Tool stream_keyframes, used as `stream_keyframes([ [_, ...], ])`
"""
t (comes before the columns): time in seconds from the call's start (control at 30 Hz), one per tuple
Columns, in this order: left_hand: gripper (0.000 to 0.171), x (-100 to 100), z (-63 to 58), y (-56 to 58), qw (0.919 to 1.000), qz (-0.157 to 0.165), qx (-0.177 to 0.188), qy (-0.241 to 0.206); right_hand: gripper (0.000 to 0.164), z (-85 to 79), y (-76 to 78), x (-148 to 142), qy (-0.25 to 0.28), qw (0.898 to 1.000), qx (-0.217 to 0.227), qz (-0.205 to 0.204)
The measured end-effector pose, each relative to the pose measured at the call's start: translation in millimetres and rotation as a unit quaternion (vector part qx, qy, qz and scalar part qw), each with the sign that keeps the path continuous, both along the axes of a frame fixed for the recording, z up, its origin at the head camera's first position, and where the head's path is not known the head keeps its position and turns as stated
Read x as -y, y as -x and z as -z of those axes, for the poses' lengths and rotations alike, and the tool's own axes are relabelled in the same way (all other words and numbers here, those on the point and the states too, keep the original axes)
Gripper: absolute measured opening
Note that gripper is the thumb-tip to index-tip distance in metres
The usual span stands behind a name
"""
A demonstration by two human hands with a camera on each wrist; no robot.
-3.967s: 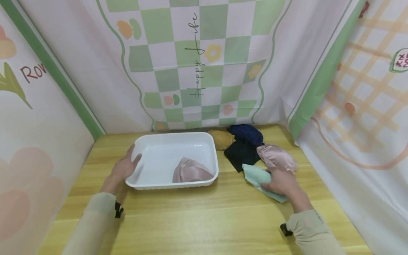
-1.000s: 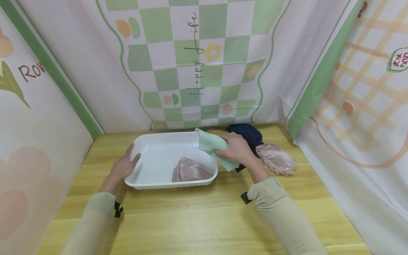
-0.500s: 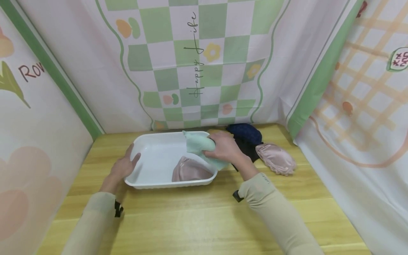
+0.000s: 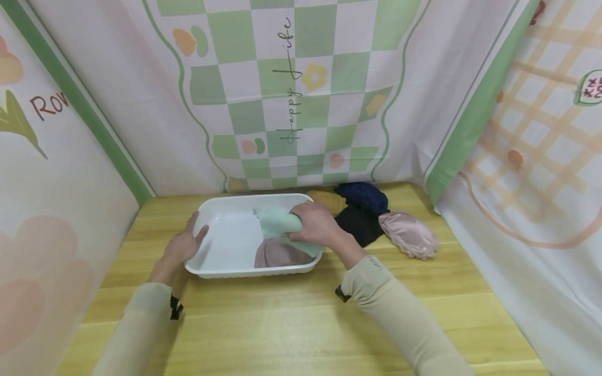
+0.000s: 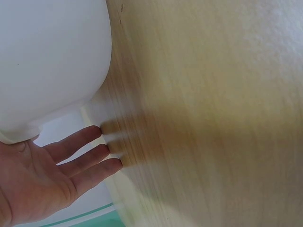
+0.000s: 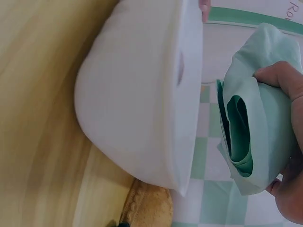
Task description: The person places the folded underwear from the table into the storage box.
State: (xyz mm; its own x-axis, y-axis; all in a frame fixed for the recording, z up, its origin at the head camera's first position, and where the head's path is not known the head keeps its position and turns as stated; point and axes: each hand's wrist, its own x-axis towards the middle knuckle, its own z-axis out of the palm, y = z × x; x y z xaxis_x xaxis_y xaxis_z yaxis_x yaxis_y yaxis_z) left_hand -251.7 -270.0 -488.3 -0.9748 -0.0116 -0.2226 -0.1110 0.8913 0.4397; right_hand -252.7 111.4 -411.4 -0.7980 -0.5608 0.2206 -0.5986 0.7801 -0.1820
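A white tray [image 4: 226,245] stands on the wooden table. My left hand [image 4: 182,245] holds its left end, thumb over the rim; in the left wrist view several fingers [image 5: 78,144] spread straight beneath the rim, tips at the tabletop. My right hand [image 4: 316,223] grips a folded mint-green cloth [image 4: 276,221] over the tray's right part. The right wrist view shows the cloth's rolled, layered edge, with the thumb pressed on its side. A pink satin piece shaped like a bra cup [image 4: 270,256] lies in the tray's front right, partly hidden by the cloth.
Right of the tray lie a mustard-yellow fabric piece [image 4: 329,202], a navy one [image 4: 363,197], a flat black cloth [image 4: 359,225] and a ruffled pink satin piece [image 4: 408,235]. Printed curtains [image 4: 301,104] enclose the table at the back and sides.
My right hand has picked up the mint-green cloth from the table's right side and carried it left, now over the tray. My left hand and the tray have stayed in place.
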Motion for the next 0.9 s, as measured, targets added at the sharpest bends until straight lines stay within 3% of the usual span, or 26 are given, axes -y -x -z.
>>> stream_keyframes([
  [0.43, 0.087, -0.4, 1.3, 2.6, 1.0, 0.0, 0.008, 0.002, 0.042, 16.8, -7.6, 10.7, -0.026, 0.999, 0.002, -0.035],
  [0.7, 0.086, -0.1, 0.3, 1.5, 1.0, 0.002, 0.007, 0.002, 0.077, 20.9, -13.3, 8.5, -0.092, 0.994, 0.041, -0.034],
  [0.9, 0.083, 0.6, -0.1, -0.7, 1.0, 0.008, -0.001, 0.001, 0.08, 23.7, -11.9, 7.2, -0.089, 0.994, 0.048, -0.034],
])
